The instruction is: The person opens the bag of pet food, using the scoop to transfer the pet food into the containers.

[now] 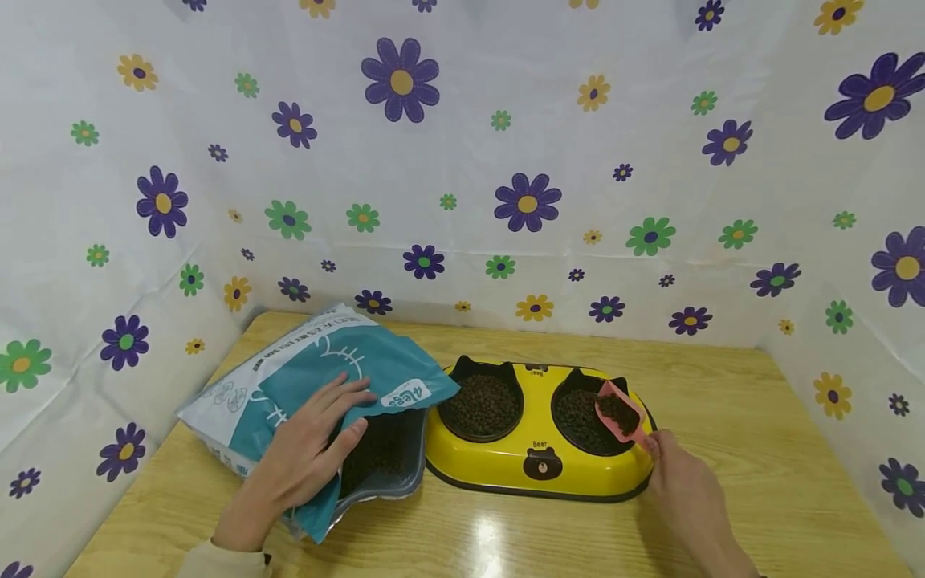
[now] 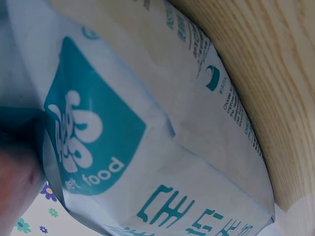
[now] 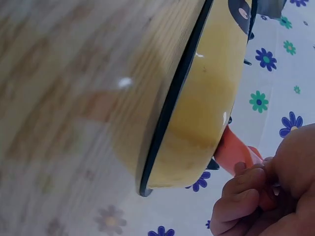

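My right hand grips the handle of a small pink scoop, its thumb and curled fingers round it. Dark kibble fills the scoop, which tilts over the right black bowl of a yellow double pet feeder. Both that bowl and the left bowl contain kibble. On the left, my left hand rests on a teal and white pet food bag, fingers over its upper face and thumb beside the opening. Brown kibble shows inside the bag's grey-edged mouth. The left wrist view shows mainly the printed bag.
Everything stands on a light wooden table. A white flower-print cloth hangs behind and at both sides. The bag's mouth lies close against the feeder's left end.
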A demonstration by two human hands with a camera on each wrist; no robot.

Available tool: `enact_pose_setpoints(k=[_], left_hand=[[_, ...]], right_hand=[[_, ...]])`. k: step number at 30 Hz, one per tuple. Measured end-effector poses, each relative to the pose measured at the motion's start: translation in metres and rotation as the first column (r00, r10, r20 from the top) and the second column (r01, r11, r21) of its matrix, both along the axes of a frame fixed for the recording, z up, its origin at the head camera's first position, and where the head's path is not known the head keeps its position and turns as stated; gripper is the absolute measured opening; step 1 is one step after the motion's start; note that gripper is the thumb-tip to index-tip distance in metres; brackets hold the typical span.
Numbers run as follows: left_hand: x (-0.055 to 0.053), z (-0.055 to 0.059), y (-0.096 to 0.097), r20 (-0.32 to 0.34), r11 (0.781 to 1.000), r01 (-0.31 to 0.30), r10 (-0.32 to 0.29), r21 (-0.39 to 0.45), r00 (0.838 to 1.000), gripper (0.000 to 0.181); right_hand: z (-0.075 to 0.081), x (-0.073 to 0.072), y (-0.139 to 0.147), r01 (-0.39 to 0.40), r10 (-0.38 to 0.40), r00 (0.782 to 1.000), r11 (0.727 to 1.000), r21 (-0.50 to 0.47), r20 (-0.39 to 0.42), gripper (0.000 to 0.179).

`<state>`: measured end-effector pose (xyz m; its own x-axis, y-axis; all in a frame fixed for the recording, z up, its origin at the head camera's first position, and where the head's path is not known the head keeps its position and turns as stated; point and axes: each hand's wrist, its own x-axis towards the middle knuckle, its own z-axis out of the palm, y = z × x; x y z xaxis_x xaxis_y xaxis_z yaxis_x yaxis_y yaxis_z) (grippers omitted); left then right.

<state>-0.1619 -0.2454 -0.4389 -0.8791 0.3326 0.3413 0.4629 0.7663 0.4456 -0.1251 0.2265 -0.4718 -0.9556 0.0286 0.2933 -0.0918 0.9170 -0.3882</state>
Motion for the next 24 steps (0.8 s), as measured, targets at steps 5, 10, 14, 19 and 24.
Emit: enact_pose_setpoints(k=[5, 10, 14, 19, 24], left_hand=[[0.0003, -0.0005, -0.0002, 0.002, 1.0, 0.007, -0.007, 0.012, 1.0, 0.032], [0.0008, 0.0, -0.0003, 0.004, 1.0, 0.007, -0.007, 0.016, 1.0, 0.033], [0.001, -0.0012, -0.0009, 0.0, 1.0, 0.004, -0.004, 0.013, 1.0, 0.033], [0.0007, -0.0024, -0.0014, -0.005, 1.0, 0.009, -0.008, 0.018, 1.0, 0.032], [0.0003, -0.0021, -0.0013, -0.004, 1.0, 0.009, -0.009, 0.021, 1.0, 0.032]], right_hand=[[0.0073, 0.0022, -0.0018, -0.01, 0.006, 0.996, 0.999, 0.05, 0.085, 0.013], [0.008, 0.0023, -0.0028, -0.02, 0.014, 0.997, 0.998, 0.066, 0.081, 0.011], [0.007, 0.0027, -0.004, -0.021, 0.018, 0.999, 0.996, 0.082, 0.036, 0.011], [0.0055, 0.0023, -0.0054, -0.016, 0.018, 1.0, 0.995, 0.103, -0.022, 0.011], [0.0042, 0.0017, -0.0081, -0.029, 0.038, 0.997, 0.992, 0.124, -0.074, 0.01]])
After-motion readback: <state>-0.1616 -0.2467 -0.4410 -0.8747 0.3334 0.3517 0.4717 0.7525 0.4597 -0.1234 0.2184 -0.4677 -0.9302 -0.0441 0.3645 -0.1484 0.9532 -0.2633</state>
